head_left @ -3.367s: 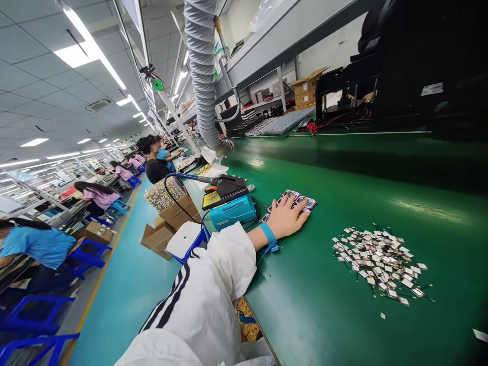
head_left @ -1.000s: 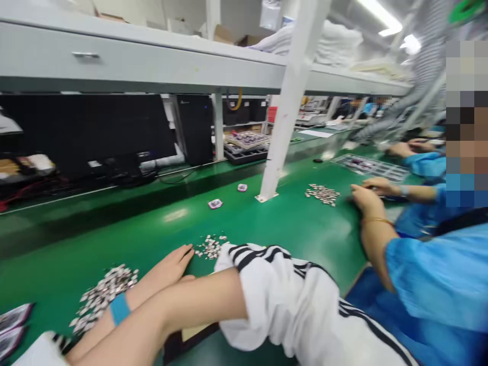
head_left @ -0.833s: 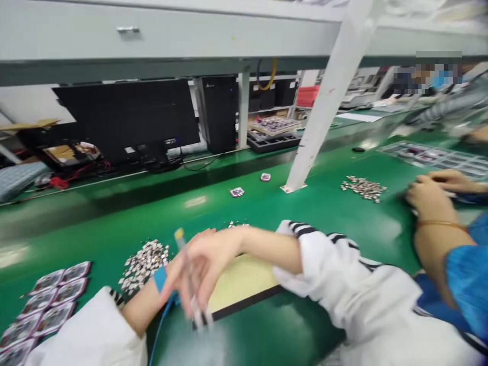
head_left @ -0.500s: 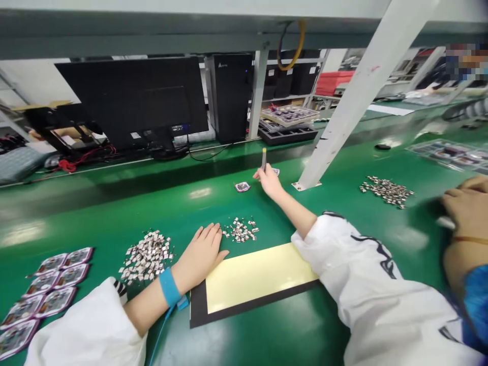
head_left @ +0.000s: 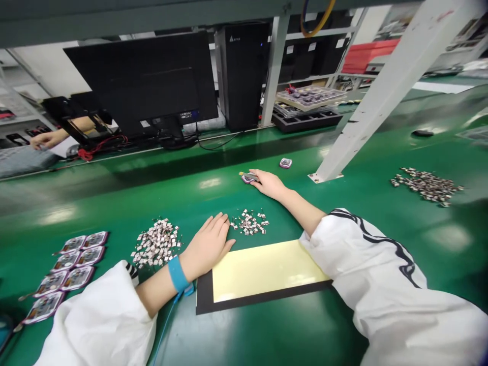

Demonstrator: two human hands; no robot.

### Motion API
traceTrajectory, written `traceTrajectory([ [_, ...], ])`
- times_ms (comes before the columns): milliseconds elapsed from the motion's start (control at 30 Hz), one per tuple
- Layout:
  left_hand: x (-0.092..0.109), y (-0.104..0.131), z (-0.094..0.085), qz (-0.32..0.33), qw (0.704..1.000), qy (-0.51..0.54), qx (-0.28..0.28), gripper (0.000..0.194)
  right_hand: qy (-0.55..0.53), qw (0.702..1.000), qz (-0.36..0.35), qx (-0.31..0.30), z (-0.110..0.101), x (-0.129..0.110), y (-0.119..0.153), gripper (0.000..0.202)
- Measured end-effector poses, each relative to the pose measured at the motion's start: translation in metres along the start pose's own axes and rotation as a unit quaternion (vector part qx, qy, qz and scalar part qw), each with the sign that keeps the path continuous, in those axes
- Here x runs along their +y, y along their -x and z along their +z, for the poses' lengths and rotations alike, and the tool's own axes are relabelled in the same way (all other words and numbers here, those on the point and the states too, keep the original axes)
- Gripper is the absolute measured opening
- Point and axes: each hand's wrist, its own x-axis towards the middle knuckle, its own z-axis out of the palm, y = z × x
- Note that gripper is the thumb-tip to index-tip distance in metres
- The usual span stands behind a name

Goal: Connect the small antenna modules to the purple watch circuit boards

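From where I stand, the small purple-rimmed electronic board (head_left: 248,180) lies at the centre of the frame, partly hidden by the person's right hand (head_left: 268,184). That hand is closed on a slim grey tool with a yellow end (head_left: 247,175), laid nearly flat across the board; whether the fingers pinch the board as well, I can't tell. The low angle probably lets fingers and tool reach it together.

The hands are well apart. The left hand (head_left: 208,244) rests palm down, fingers extended and gripping nothing, perhaps as a steady prop for the long reach. A blue wristband with a cord (head_left: 178,274) circles that wrist, likely for grounding.

Just beyond the left fingertips sits a small heap of whitish square parts (head_left: 249,223); a bigger heap of similar parts (head_left: 158,242) lies left of it, both presumably kept within easy reach. Below centre, a pale yellow sheet on a black backing (head_left: 267,272) gives what looks like a work spot right before the body.

Another small purple-rimmed board (head_left: 285,162) lies near the white slanted post (head_left: 381,96). At lower left, larger purple-rimmed boards (head_left: 78,278) stand in neat rows on the green bench (head_left: 244,338), seemingly arranged for easy counting.
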Motion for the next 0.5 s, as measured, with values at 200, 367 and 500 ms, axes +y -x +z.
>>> traceTrajectory([
  [200,0.002,0.001,-0.002,-0.004,1.000,0.013,-0.008,0.039,0.037,0.999,0.015,0.016,-0.004,-0.003,0.003,0.026],
  [367,0.005,-0.001,-0.009,-0.044,0.997,0.023,0.057,0.049,0.069,0.994,-0.055,0.064,-0.035,-0.020,0.020,0.025],
  [500,0.015,0.008,-0.039,-0.077,0.973,0.171,0.132,0.063,0.027,0.976,-0.199,0.081,-0.062,-0.058,0.070,0.024],
])
